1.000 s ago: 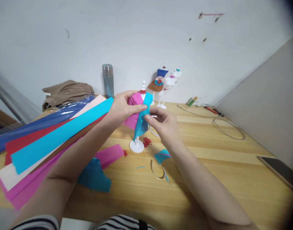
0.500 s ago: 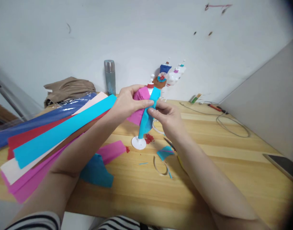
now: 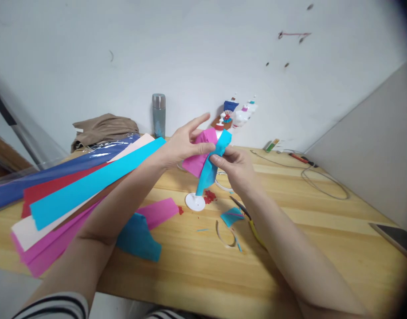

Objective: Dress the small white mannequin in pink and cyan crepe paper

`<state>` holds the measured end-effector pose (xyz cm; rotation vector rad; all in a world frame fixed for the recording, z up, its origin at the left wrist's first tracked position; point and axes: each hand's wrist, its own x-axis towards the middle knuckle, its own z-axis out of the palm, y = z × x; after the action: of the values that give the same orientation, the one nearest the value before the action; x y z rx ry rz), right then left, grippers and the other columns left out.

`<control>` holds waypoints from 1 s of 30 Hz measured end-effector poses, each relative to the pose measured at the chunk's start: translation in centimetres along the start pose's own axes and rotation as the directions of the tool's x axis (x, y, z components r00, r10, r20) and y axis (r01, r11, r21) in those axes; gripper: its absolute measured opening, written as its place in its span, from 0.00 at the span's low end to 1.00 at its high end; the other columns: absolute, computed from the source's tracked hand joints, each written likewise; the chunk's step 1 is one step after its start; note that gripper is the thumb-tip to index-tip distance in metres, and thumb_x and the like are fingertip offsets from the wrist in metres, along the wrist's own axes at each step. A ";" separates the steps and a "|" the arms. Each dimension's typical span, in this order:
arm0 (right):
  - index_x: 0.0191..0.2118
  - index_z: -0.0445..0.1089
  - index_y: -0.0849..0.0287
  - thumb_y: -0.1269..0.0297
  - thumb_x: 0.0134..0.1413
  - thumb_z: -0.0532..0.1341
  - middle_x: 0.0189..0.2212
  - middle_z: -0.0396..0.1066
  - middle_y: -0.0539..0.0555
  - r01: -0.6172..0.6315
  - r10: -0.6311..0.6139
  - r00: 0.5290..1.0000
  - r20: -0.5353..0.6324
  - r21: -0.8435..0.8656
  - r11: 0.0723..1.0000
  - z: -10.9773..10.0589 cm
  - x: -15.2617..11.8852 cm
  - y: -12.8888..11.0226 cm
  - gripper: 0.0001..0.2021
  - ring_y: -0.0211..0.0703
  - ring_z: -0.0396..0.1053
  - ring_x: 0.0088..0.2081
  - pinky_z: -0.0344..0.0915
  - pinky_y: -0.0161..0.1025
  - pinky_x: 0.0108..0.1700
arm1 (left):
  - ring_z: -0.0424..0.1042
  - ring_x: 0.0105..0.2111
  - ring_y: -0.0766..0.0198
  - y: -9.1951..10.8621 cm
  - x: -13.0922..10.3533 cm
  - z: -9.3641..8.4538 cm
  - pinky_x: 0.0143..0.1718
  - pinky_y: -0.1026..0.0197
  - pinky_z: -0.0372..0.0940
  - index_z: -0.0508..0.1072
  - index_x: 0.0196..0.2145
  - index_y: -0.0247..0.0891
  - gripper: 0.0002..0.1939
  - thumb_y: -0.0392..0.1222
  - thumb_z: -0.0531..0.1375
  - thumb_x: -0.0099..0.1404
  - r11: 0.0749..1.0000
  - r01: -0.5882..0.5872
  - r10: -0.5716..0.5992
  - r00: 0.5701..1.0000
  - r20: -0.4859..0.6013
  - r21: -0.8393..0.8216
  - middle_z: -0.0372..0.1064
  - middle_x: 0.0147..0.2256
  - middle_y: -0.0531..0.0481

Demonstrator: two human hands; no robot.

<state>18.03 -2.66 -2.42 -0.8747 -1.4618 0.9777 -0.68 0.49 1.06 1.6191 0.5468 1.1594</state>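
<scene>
Creased bright-blue paper strip (image 3: 208, 173) | long axis rising rightward along tilted white plastic mannequin (image 3: 193, 203) | right fingers (image 3: 220, 162) pinching strip | left fingers (image 3: 199, 122) spread

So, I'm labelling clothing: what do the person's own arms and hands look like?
Left hand and right hand are ungloved, with no rings or watches visible. A white sleeve with dark stripes shows on the left arm; no right sleeve shows.

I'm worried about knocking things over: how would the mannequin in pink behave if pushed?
The mannequin would probably tip easily: its bulk sits high above a small base. The blue strip against it looks thin and may crumple.
</scene>
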 end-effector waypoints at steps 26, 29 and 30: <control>0.25 0.75 0.52 0.52 0.38 0.76 0.24 0.72 0.48 -0.047 0.046 0.999 0.021 0.031 0.998 -0.4 0.3 0.0 0.14 0.43 0.67 0.29 0.67 0.44 0.35 | 0.77 0.35 0.63 -2.8 0.6 -1.9 0.43 0.59 0.70 0.83 0.34 0.33 0.10 0.39 0.72 0.55 0.997 0.071 -0.072 0.992 0.100 0.010 0.80 0.33 0.47; 0.25 0.75 0.52 0.54 0.37 0.76 0.25 0.73 0.48 -0.057 0.057 0.998 0.017 0.045 0.997 -0.5 0.3 0.2 0.13 0.43 0.67 0.28 0.67 0.43 0.35 | 0.76 0.34 0.65 -2.1 0.5 -2.5 0.41 0.61 0.69 0.82 0.34 0.32 0.10 0.41 0.73 0.55 0.996 0.086 -0.087 0.986 0.142 0.013 0.80 0.32 0.47; 0.26 0.76 0.52 0.55 0.37 0.76 0.26 0.74 0.48 -0.062 0.062 0.998 0.014 0.056 0.996 -0.5 0.3 0.2 0.12 0.43 0.67 0.29 0.67 0.43 0.36 | 0.75 0.33 0.65 -1.8 0.5 -2.7 0.40 0.61 0.68 0.82 0.33 0.32 0.11 0.42 0.74 0.54 0.997 0.083 -0.083 0.985 0.152 0.006 0.79 0.31 0.47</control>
<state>18.49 -2.22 -2.45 -0.8790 -1.4180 1.0670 -2.50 2.83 -0.37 1.6531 0.5102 0.9655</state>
